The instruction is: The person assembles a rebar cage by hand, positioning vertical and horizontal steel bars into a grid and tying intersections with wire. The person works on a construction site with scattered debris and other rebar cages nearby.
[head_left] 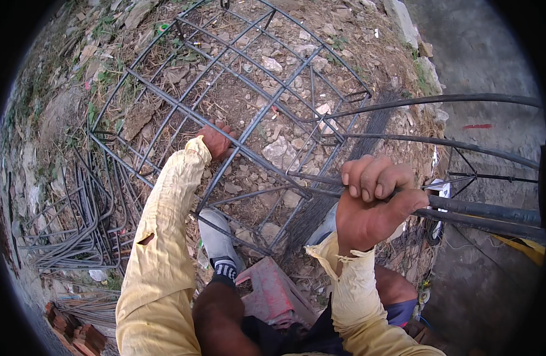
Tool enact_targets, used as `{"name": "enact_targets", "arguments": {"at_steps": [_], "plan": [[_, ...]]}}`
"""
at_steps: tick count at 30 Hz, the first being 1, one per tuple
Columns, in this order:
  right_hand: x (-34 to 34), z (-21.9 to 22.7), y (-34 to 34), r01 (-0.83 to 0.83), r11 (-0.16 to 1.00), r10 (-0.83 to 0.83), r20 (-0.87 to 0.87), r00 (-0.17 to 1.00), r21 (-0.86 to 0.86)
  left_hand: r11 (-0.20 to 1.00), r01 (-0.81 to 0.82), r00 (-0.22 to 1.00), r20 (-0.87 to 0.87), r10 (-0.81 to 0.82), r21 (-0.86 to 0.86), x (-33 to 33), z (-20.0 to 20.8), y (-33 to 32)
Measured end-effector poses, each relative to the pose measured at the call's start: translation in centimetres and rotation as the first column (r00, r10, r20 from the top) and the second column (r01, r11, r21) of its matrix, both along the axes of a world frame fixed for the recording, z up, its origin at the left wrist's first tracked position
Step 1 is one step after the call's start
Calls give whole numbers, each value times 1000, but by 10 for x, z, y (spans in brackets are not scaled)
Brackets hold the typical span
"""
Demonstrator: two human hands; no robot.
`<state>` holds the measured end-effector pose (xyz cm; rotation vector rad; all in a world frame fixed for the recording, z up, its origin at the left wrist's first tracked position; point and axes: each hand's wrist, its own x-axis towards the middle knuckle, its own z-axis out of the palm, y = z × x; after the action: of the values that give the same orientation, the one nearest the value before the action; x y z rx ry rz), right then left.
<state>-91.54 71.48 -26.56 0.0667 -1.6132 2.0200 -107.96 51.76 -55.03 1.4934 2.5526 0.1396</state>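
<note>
A cage of grey steel reinforcing bars (pixel 267 113) stretches over the stony ground in front of me. My left hand (pixel 216 141) is at one of its bars left of the middle, its fingers closed round the bar and partly hidden. My right hand (pixel 373 199) is raised over the cage's near right corner, with the fingers curled toward the thumb. Whatever lies inside that fist is hidden. Long dark bars (pixel 486 210) run out to the right from behind it. A bundle of thin dark wires (pixel 320 216) lies beneath the cage.
Bent steel rods (pixel 86 219) are heaped on the left. Bricks (pixel 77 332) are stacked at the lower left. Between my legs is a worn reddish block-like seat (pixel 276 291). Curved bars (pixel 439 101) reach over the grey paved strip (pixel 483 65) on the right.
</note>
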Motion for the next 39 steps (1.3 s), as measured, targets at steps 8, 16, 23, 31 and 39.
{"name": "enact_targets", "arguments": {"at_steps": [8, 16, 23, 31, 39], "plan": [[15, 1, -9, 104, 993, -107, 44, 993, 53, 995, -4, 997, 79, 12, -98, -1, 1, 14], [15, -5, -1, -98, 995, 98, -12, 995, -18, 898, -421, 902, 169, 398, 131, 45, 56, -44], [15, -13, 9, -77, 997, 79, -90, 993, 26, 782, -372, 915, 342, 216, 500, 125, 199, 5], [17, 9, -10, 39, 983, -46, 33, 998, 180, 640, -426, 660, 704, -262, 639, 126, 148, 101], [57, 45, 15, -335, 836, -80, 701, 708, 434, 896, -411, 897, 250, 364, 171, 135, 131, 97]]}}
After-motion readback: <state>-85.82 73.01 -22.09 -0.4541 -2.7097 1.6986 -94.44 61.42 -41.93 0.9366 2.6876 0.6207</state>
